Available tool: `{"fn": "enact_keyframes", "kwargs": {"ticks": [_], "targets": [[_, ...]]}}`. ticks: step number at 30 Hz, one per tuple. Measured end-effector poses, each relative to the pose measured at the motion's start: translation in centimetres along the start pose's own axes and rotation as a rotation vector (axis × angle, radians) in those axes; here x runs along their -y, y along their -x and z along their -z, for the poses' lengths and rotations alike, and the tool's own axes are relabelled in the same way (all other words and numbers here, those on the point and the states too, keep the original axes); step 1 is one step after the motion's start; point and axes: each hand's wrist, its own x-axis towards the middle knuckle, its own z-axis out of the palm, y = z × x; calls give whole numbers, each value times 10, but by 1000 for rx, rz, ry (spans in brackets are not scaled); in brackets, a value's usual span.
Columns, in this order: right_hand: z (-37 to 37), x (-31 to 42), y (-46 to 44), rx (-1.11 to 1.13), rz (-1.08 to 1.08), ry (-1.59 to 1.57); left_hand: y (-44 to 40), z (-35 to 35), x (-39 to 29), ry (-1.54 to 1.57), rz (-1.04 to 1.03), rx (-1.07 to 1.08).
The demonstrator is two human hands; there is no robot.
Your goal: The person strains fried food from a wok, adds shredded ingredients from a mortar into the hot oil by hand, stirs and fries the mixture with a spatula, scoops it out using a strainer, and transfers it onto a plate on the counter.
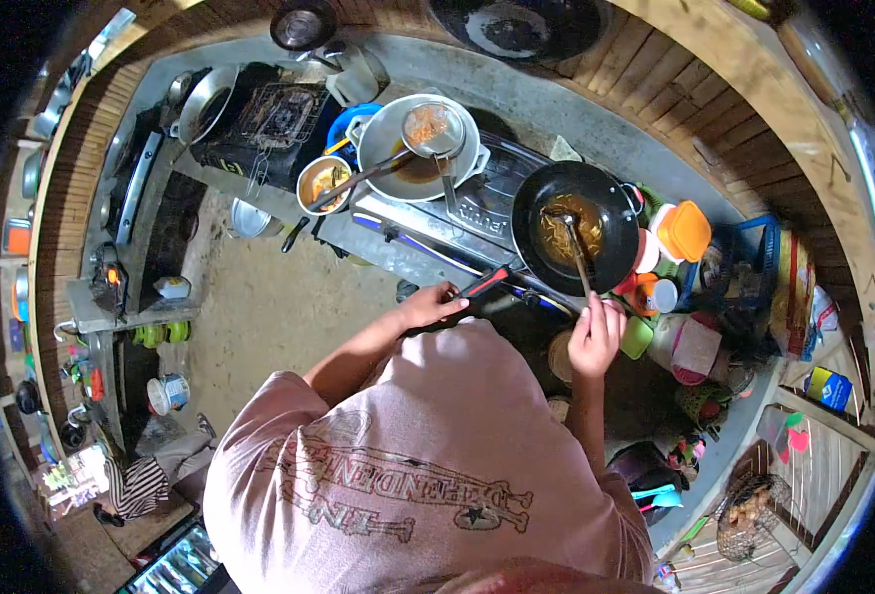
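A black wok (530, 239) sits on the right side of the gas stove (482, 198), with thin brown strips in oil (553, 245) in its bottom. My right hand (596, 337) is closed around the end of a spatula (581, 259), whose dark head rests among the strips. At the tip of the wok's red and black handle (487, 283), my left hand (434, 306) has its fingers curled against it. Left of the wok, a large pale pot (383, 114) holds brown liquid, and a strainer (444, 149) with orange-brown bits lies across its rim.
An orange-and-yellow bowl of food (310, 188) stands left of the pot. Orange-lidded containers (685, 233) crowd the wok's right side, near a blue basket (754, 259). A grill rack (284, 114) lies farther left. Another person in a striped top (138, 487) is at the lower left.
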Motion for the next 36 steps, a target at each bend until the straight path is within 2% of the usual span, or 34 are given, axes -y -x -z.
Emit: {"fn": "enact_keyframes", "kwargs": {"ticks": [1, 2, 4, 5, 6, 8, 9, 10, 11, 12, 14, 16, 17, 18, 19, 20, 21, 22, 24, 28, 30, 34, 36], "targets": [[3, 26, -18, 3, 54, -20, 0, 10, 4, -70, 24, 30], [-2, 48, -29, 32, 6, -95, 0, 19, 12, -65, 23, 34], [-34, 74, -39, 95, -80, -327, -3, 42, 29, -116, -75, -162], [-53, 79, -41, 185, -175, -455, -6, 62, 33, -103, -44, -151], [-76, 82, -42, 275, -269, -583, 2, 80, 21, -122, -129, -228], [-127, 84, -39, 388, -429, -664, 10, 115, 5, -63, -210, -357], [-148, 88, -41, 370, -413, -592, 21, 133, -13, -184, -223, -482], [-170, 91, -42, 351, -397, -521, 20, 149, -10, -154, -415, -594], [-194, 90, -42, 366, -427, -494, 24, 172, -14, -256, -321, -646], [-216, 87, -41, 382, -457, -468, 19, 189, -6, -300, -346, -790], [-249, 81, -41, 392, -441, -395, 21, 225, -2, -354, -344, -909], [-269, 84, -49, 504, -664, -485, 22, 254, 10, -584, -360, -1025], [-273, 92, -55, 523, -779, -653, 20, 265, 16, -578, -368, -1030], [-272, 96, -61, 521, -772, -646, 18, 273, 23, -765, -334, -1097], [-268, 102, -68, 590, -959, -834, 18, 279, 29, -952, -289, -1158], [-265, 108, -72, 661, -1148, -1021, 15, 284, 34, -939, -281, -1165], [-267, 110, -75, 646, -1210, -1067, 11, 287, 40, -944, -261, -1105], [-269, 114, -77, 615, -1243, -1087, 9, 291, 48, -948, -230, -1047], [-274, 121, -82, 657, -1217, -1208, -20, 314, 83, -755, -25, -686], [-277, 133, -79, 552, -1269, -1166, -16, 322, 76, -659, -117, -496], [-276, 134, -74, 462, -1176, -1194, -6, 320, 64, -630, -135, -486], [-261, 150, -69, 281, -1161, -1127, 21, 324, 39, -654, -193, -544], [-256, 159, -65, 214, -1153, -1086, 27, 327, 27, -691, -127, -562]]}}
